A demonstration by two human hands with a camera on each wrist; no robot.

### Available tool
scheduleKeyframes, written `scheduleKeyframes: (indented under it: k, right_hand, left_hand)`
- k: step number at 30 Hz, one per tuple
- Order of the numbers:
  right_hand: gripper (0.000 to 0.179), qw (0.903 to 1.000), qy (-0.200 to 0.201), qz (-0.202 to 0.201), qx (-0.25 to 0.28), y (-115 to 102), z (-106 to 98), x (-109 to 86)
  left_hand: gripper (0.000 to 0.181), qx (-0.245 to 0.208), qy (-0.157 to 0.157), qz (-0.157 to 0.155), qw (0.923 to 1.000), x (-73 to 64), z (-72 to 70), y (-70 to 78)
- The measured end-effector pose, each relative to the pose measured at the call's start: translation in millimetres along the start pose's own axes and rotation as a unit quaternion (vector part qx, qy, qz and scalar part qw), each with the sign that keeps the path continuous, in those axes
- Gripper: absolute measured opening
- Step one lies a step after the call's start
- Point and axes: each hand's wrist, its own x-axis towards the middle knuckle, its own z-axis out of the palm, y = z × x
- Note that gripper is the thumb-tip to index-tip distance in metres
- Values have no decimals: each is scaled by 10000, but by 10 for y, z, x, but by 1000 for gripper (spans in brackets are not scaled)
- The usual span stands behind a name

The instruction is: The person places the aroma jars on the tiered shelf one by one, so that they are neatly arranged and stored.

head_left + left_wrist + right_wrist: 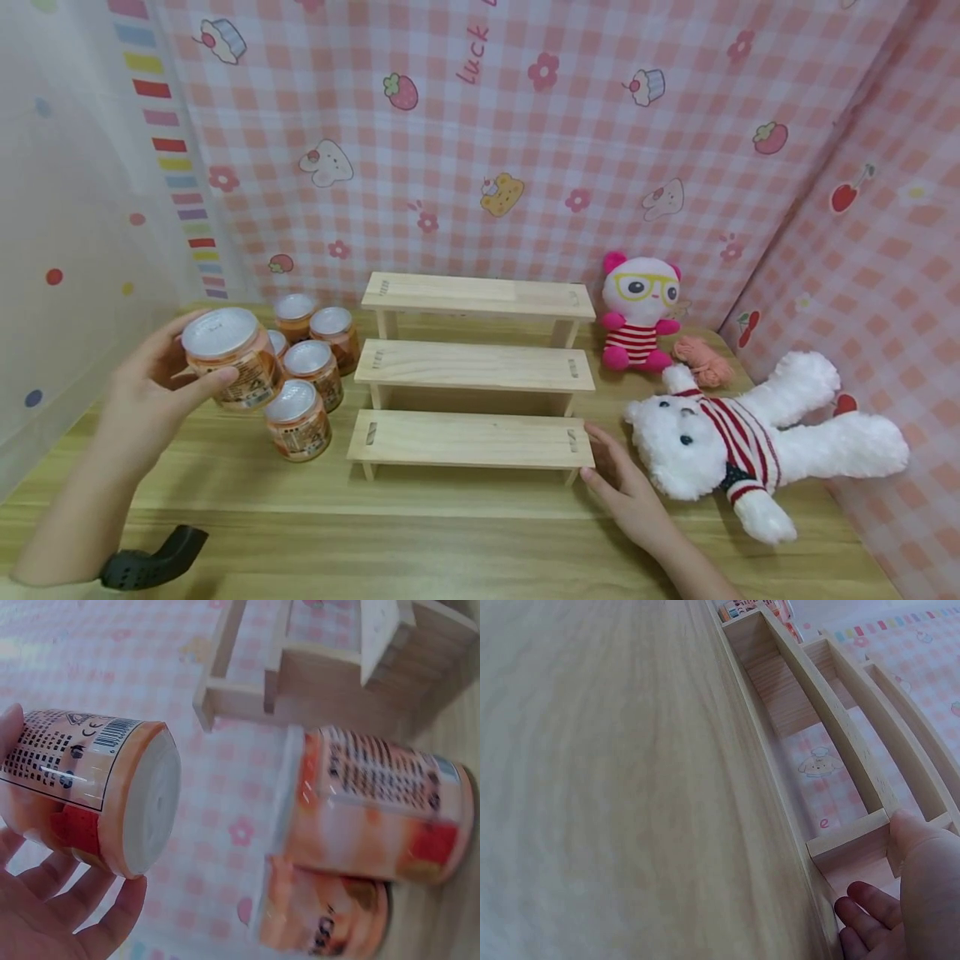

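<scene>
My left hand (pixel 153 383) grips an orange-labelled can (pixel 236 367) with a silvery lid, thumb across the front and fingers round the far side. In the left wrist view this can (pixel 67 787) is raised, its white end toward the other cans. Several similar cans (pixel 300 433) stand together on the table, just right of the held one. At the lowest board of a three-step wooden shelf (pixel 472 437), my right hand (pixel 626 492) touches the right end. The right wrist view has its thumb against the board's corner and the other fingers loosely bent beside the leg.
A panda plush (pixel 637 312) sits behind the shelf's right end, beside a coil of pink yarn (pixel 702 361). Nearer, a white bear plush (pixel 738 450) in a striped top lies close to my right hand. Checked cloth (pixel 465 125) hangs behind the wooden table (pixel 450 550).
</scene>
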Motion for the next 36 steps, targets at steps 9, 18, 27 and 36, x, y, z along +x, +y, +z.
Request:
scheduleKeyframes:
  k: [9,18,27,36]
  right_hand:
    - [54,10000,7,44,-72,-3,6,0]
    - [54,9999,9,87,-100,-14,3,-1]
    - [55,9999,1,100,-20,-8,-3,0]
    - [55,9999,-17,130,-15,-11,-3,-4]
  left_hand:
    - [64,240,-203,51,9995,148,244,285]
    - [62,130,-411,-31,9991,359,568,449]
    - [61,-270,-785,41,9965,523,939,558]
    - [63,-799,-1179,-73,9898,660,1286,681]
